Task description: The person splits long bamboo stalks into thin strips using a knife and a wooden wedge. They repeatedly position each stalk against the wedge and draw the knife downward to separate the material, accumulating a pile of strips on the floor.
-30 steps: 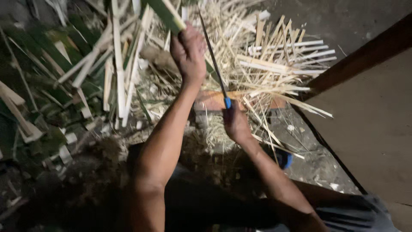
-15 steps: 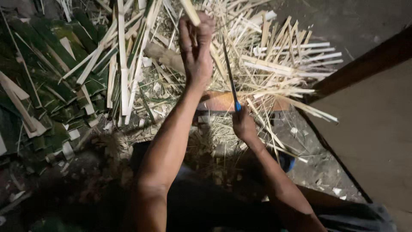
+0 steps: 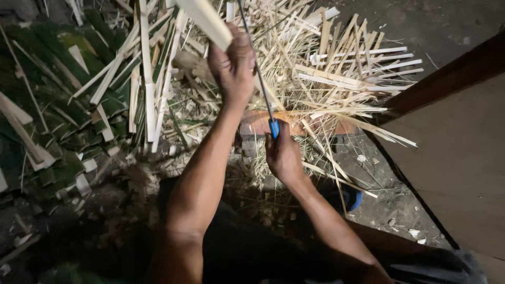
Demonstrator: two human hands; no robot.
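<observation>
Nearest the camera, the right hand [image 3: 283, 155] is curled tight around the blue handle [image 3: 274, 128] of a long, thin knife [image 3: 256, 73], whose dark blade runs up and away toward the top of the view. Just beyond it, the left hand [image 3: 232, 66] is clenched around a pale bamboo strip [image 3: 206, 21], gripping it near its lower end so that the flat, cream-coloured length slants up and to the left out of the fist. The blade passes just beside the left hand; whether its edge is in the strip cannot be told from here.

The strip looks light and stiff, a flat slat with straight edges and a dry, matt face. It would likely spring a little if bent and split readily along its grain, and its cut edges may be sharp, so a firm wrap around the flat faces, away from the blade, seems the sound place to hold it.

Beneath the hands lies an orange-brown block [image 3: 294, 122], half buried under litter. Farther out, a loose heap of pale slivers [image 3: 347, 68] fans across the floor [image 3: 452, 21] to the right, while green bamboo pieces [image 3: 58, 100] with white cut faces pile up on the left. A dark wooden board [image 3: 463, 158] edges the scene at right.
</observation>
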